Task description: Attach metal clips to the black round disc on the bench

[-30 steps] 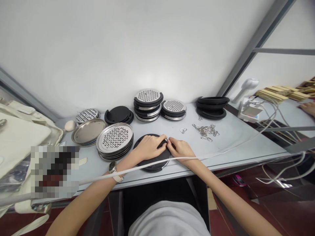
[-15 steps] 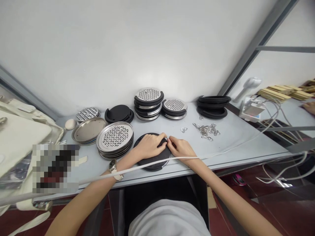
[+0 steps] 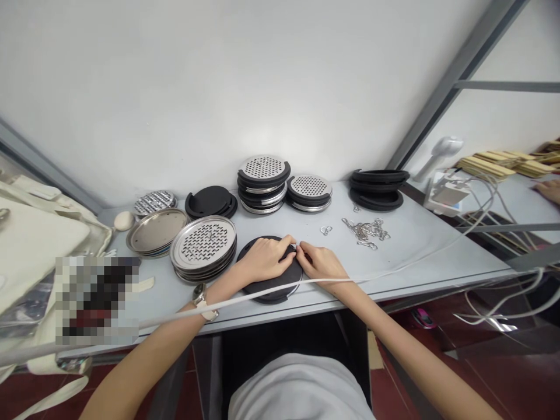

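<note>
A round black disc (image 3: 271,290) lies near the table's front edge, partly covered by my left hand (image 3: 268,258). The thumb and forefinger of that hand close at the disc's right rim, around a small shiny metal piece. My right hand (image 3: 321,263) meets them there with its fingers pinched together; what it holds is too small to make out. Left of the disc stands a stack of perforated metal plates (image 3: 203,242). Metal clips (image 3: 367,231) lie in a loose pile at the right, and a smaller clip (image 3: 326,230) lies nearer my hands.
Behind stand stacks of black-rimmed grater discs (image 3: 263,168), (image 3: 310,186) and black rings (image 3: 377,198). Plain metal plates (image 3: 158,230) are at the left. A white cable (image 3: 371,277) crosses over both forearms. Another person's hand (image 3: 549,190) shows at the right edge.
</note>
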`<state>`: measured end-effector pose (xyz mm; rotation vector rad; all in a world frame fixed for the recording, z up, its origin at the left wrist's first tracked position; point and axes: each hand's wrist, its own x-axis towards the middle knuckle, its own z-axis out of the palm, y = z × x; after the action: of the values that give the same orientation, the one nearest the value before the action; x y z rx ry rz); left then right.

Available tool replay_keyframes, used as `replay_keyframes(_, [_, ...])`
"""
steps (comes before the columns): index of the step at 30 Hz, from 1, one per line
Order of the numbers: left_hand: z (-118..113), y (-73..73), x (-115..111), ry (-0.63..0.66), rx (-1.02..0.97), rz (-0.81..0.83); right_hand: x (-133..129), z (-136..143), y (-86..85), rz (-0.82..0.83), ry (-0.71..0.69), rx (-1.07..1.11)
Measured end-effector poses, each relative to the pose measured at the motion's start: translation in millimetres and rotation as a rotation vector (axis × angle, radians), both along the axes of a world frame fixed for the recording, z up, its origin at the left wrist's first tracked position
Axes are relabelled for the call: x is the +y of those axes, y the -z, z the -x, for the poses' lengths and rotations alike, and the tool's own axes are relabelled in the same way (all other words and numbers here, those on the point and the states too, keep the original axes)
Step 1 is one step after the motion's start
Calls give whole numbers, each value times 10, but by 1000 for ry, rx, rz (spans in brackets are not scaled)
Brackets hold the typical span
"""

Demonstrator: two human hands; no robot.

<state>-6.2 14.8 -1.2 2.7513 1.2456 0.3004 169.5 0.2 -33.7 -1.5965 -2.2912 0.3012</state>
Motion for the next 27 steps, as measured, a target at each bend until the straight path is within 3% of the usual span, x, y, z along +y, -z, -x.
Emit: replay_keyframes(27, [6,38,14,5,-6,-3,11,-4,41,-5,-6,-17])
